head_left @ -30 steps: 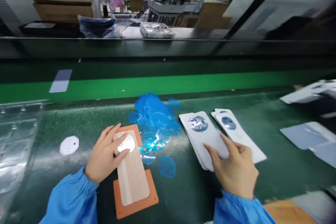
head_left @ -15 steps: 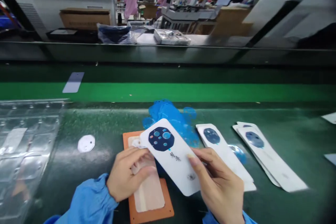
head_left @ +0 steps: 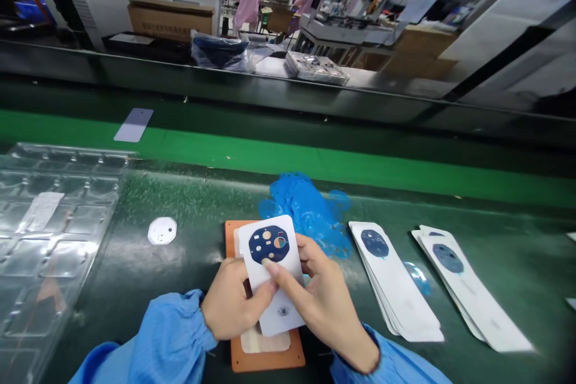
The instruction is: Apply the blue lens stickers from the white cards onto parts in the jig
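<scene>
A white panel (head_left: 283, 288) with a dark blue octagonal patch full of holes is held between my two hands. My left hand (head_left: 236, 300) grips its left edge, thumb on its face. My right hand (head_left: 321, 297) holds its right side, thumb just below the patch. Under the panel lies an orange fixture (head_left: 270, 362) with a pale inset. Crumpled blue film (head_left: 299, 207) is heaped behind it. To the right are a stack of white panels (head_left: 398, 288) and a further stack (head_left: 477, 300), their top panels bearing similar patches.
A clear plastic tray (head_left: 67, 252) fills the left side. An octagonal white piece (head_left: 162, 231) lies beside it. A pale plate (head_left: 134, 125) rests on the green strip. Round clear film (head_left: 417, 278) lies between the stacks. Two people in pink (head_left: 249, 0) are in the background.
The panel has come left over the orange fixture and turned more upright. My left hand has gone from beside it to gripping it. The whole view has tilted.
</scene>
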Motion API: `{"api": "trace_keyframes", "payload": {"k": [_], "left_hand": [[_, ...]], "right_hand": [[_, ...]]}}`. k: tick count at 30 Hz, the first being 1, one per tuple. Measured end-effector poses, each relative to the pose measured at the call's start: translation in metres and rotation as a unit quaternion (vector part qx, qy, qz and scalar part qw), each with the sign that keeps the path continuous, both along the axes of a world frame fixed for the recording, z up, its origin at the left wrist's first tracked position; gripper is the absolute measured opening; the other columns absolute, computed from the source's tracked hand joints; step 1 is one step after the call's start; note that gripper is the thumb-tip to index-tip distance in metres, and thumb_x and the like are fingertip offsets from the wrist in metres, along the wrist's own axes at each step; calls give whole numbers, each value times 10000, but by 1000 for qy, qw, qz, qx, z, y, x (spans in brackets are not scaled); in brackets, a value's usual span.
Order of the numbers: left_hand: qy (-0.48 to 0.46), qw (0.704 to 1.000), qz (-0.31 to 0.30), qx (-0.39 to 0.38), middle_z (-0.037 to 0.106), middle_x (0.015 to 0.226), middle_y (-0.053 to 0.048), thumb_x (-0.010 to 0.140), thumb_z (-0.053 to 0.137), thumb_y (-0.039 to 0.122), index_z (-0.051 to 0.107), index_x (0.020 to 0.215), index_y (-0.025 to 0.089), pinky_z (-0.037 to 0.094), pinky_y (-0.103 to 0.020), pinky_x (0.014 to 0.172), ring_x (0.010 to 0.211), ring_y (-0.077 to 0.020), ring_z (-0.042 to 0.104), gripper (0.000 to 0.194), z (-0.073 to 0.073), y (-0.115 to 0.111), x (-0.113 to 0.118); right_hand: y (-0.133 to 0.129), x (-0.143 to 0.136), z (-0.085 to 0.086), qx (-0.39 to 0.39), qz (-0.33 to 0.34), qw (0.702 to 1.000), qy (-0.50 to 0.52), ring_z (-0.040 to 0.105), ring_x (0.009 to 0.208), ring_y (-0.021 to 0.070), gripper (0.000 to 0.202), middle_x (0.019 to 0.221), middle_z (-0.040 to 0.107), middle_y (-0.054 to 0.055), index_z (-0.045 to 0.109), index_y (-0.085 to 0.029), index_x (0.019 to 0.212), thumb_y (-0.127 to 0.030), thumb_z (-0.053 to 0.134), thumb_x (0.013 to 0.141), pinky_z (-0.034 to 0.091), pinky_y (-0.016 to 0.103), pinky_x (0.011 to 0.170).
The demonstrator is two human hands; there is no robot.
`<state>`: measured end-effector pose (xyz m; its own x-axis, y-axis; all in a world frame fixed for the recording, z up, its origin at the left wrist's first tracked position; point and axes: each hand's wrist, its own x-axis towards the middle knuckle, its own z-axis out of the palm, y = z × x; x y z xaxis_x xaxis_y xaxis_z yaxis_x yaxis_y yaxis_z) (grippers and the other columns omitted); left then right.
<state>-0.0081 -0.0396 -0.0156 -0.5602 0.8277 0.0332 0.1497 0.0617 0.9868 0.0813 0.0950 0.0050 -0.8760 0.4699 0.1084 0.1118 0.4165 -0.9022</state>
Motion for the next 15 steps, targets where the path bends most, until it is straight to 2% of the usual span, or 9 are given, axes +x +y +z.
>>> {"api": "trace_keyframes", "payload": {"k": [4,9,15], "left_hand": [[-55,998,0,14,705,745,-62,853,587,277,699,786,120,462,-248,614,669,-170,626,204,-1,1,-1],[-153,987,8,39,731,845,-93,879,598,356,696,891,102,512,-261,648,744,-198,664,273,1,-2,-5],[-140,988,32,59,732,819,-87,903,603,401,697,873,102,492,-226,618,702,-163,646,315,-2,-8,-11]], "right_hand": [[2,-3,8,-55,20,998,0,688,777,180,239,966,731,66,635,-197,1054,-377,635,897,570,247,616],[6,-10,19,-107,74,991,-15,695,793,184,281,1003,726,77,609,-190,1146,-363,594,924,577,262,624],[12,-24,27,-108,130,985,-27,696,800,185,286,1044,723,88,591,-180,1174,-330,582,932,587,293,664]]}}
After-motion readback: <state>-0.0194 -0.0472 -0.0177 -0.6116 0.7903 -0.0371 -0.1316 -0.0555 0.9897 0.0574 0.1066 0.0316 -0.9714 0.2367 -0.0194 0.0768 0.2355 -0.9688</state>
